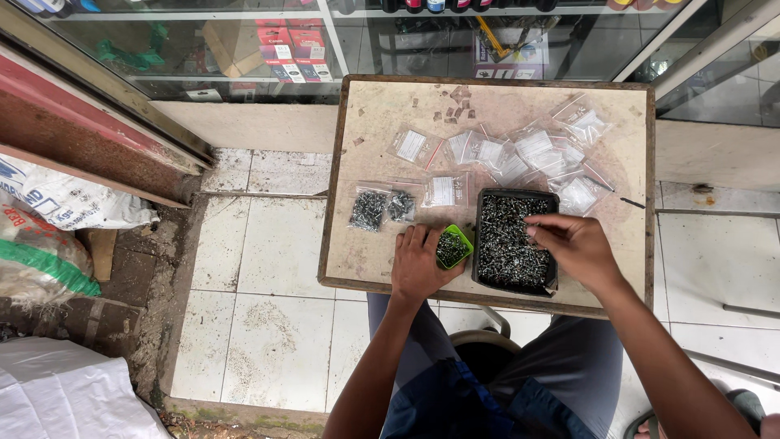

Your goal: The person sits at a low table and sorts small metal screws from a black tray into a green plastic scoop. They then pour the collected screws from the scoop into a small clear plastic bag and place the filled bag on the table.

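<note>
Two hands work at the near edge of a small square tabletop [382, 114]. The left hand [418, 264] lies with its fingers loosely curled beside a small green cup [453, 248] heaped with dark screws, thumb touching the cup's side; it rests against the cup rather than clamping it. Just right of the cup sits a black rectangular tray [513, 241] full of small silvery screws, close to the near right corner. The right hand [573, 244] hovers over the tray's right half, fingertips pressed together over the screws; whether a screw sits between them is too small to tell. Left of the tray, toward the middle of the tabletop, lie two clear bags of dark screws [380, 207], side by side. Further back, a scatter of clear little bags with white contents [520, 150] spreads toward the far right corner. Small brown scraps [457, 102] lie near the far edge.
</note>
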